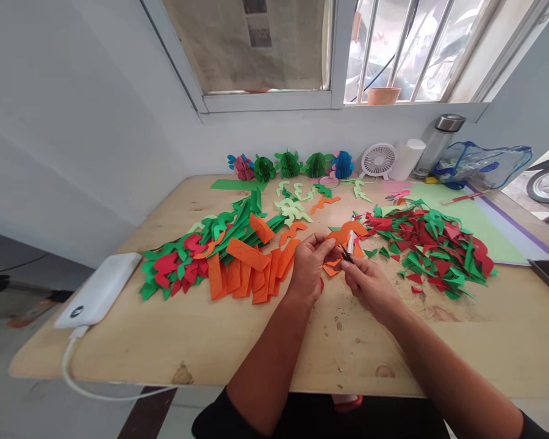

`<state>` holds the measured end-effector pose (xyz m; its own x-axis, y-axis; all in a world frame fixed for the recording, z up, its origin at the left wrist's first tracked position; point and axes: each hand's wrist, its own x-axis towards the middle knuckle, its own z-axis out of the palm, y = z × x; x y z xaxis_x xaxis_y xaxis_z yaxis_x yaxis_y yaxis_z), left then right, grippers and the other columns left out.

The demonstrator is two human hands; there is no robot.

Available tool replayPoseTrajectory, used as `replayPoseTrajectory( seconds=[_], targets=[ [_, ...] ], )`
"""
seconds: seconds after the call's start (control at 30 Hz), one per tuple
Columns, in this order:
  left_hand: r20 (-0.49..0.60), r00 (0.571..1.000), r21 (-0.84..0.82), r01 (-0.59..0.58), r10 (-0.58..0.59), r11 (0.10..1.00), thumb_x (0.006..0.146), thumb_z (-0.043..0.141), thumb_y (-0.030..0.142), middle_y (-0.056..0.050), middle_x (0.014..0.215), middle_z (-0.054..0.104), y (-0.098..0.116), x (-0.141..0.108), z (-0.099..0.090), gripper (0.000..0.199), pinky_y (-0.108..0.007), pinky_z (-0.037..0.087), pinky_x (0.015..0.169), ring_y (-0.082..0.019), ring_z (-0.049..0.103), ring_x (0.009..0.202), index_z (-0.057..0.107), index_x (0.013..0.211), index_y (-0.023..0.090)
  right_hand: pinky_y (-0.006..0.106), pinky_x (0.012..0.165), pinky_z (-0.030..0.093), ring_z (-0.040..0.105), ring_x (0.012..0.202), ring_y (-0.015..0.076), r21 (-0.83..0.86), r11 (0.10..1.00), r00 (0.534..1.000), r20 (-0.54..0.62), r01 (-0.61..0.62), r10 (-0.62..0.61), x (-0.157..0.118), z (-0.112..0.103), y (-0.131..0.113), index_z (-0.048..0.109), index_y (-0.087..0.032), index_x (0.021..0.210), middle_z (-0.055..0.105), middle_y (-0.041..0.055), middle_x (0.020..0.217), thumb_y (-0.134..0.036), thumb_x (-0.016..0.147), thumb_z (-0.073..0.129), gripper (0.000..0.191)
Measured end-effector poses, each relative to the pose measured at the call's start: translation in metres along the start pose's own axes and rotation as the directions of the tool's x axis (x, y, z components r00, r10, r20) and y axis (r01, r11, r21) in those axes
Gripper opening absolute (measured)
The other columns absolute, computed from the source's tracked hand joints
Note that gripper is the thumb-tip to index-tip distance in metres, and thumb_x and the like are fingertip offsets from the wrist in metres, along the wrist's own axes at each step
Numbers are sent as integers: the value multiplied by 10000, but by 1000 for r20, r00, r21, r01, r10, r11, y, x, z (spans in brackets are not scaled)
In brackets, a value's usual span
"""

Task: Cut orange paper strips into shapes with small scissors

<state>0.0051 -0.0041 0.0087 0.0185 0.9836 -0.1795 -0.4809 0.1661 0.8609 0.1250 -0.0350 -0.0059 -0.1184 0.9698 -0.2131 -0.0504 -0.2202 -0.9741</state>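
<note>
Orange wavy-edged paper (349,230) is being pinched between the thumb and fingertips of the left hand (312,262), just left of a loose heap of red and green paper scraps (439,244). The right hand (370,285), left of that heap too, is gripping small dark scissors (346,253), the handles mostly hiding in its curled fingers and the blades reaching toward the paper; whether they are biting into it, I cannot tell. Farther left of the heap, orange paper rectangles faintly marked with curves (247,253) are lying overlapped on the pale wooden bench (165,341). Neat cutting is probably calling for short snips, the left hand turning the paper into the blades, its fingertips placed clear of the points.
</note>
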Motion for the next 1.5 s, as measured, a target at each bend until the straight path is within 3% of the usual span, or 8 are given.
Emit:
replayPoseTrajectory(
  seconds=[1.17, 1.37, 1.5],
  targets=[
    [3, 1000, -7, 0, 0, 1000, 623, 705, 294, 1, 589, 619, -2, 2, 0, 201, -238, 437, 578, -100, 551, 539, 573, 696, 162, 225, 390, 131, 214, 409, 52, 33, 999, 1000, -6, -1, 2, 0, 0, 1, 434, -203, 606, 346, -87, 451, -565, 718, 663, 442],
    [1, 1000, -9, -4, 4, 1000, 619, 718, 298, -2, 599, 621, 0, 1, 1, 210, -242, 452, 606, -102, 567, 563, 571, 674, 159, 238, 393, 102, 189, 410, 60, 87, 996, 1000, -5, -1, 2, 0, -1, -1, 536, -193, 721, 305, -100, 463, -541, 714, 680, 376],
    [-4, 1000, -10, -10, 10, 1000, 626, 710, 279, 5, 591, 616, 1, 0, 1, 190, -239, 457, 626, -94, 564, 563, 576, 681, 156, 239, 398, 88, 161, 414, 55, 137, 990, 1000, -12, 27, -26, 1, -2, -1, 520, -198, 726, 281, -107, 468, -507, 726, 687, 352]
  ],
)
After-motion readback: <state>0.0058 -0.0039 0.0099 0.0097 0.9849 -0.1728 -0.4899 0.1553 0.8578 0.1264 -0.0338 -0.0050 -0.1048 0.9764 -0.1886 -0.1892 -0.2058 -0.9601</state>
